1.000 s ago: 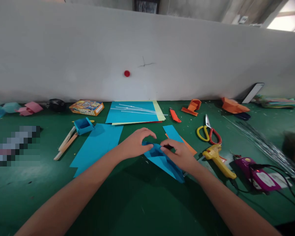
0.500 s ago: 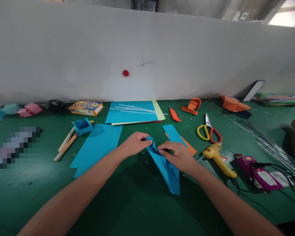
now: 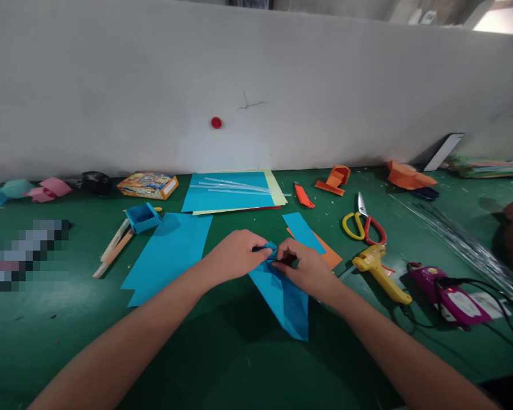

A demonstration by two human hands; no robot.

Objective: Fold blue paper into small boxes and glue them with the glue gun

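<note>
A blue folded paper [image 3: 284, 299] hangs between my two hands above the green table [image 3: 222, 370], its creased top edge pinched and its loose part spreading down toward me. My left hand [image 3: 241, 253] is closed on the upper left corner, thumb on top. Close beside it, my right hand [image 3: 305, 267] pinches the same top edge between thumb and fingers. The fingertips nearly meet, and the small folds under them are partly hidden. Just beyond my right hand lie a blue paper strip [image 3: 303, 230] and an orange paper piece [image 3: 332, 257].
Scissors [image 3: 363, 219], a yellow glue gun [image 3: 382, 273] and a purple device with cables [image 3: 451, 296] lie right. Blue sheets [image 3: 175, 250], a small blue paper box [image 3: 143, 217] and a patterned box [image 3: 149, 185] lie left. A cutter [image 3: 303, 195] and glue sticks [image 3: 235, 187] lie behind.
My left hand has moved slightly right, closer to my right hand, and turned over the paper's top edge. The paper's upper part is folded more and its lower part looks wider.
</note>
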